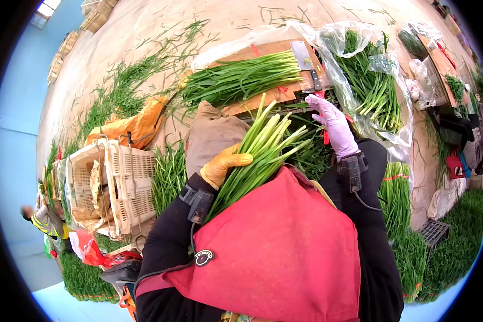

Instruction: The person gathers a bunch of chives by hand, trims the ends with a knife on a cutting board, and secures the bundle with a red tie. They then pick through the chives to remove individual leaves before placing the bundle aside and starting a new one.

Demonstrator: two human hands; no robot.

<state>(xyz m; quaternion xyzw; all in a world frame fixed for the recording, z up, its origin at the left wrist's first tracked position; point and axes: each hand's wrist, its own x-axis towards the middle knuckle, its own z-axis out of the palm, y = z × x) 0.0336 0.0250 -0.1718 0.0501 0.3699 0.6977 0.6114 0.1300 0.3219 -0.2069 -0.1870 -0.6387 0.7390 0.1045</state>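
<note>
**Chive bundle gripped in the left hand, right hand at the board**

A pale plastic crate point(129, 182) lies on the floor at the far left, with a crumpled orange cloth point(137, 126) just beyond it. Next comes the left hand point(225, 163), in a yellow glove, clamped around the chive bundle point(257, 155). The bundle is held over the red apron point(284, 241), its pale cut ends fanning up toward the wooden board point(276, 48). On that board lie a sheaf of loose chives point(241, 80) and a cleaver point(301, 56). The right hand point(333, 121), in a purple glove, reaches to the board's near edge with its fingers bent. Whether it pinches anything cannot be told. Farther right is a clear plastic bag point(375, 91) full of chives, and below it tied bunches point(396, 198).

The step appears to be gathering and evening a handful. The next move likely calls for a steady left grip while the right hand squares the ends.
</note>
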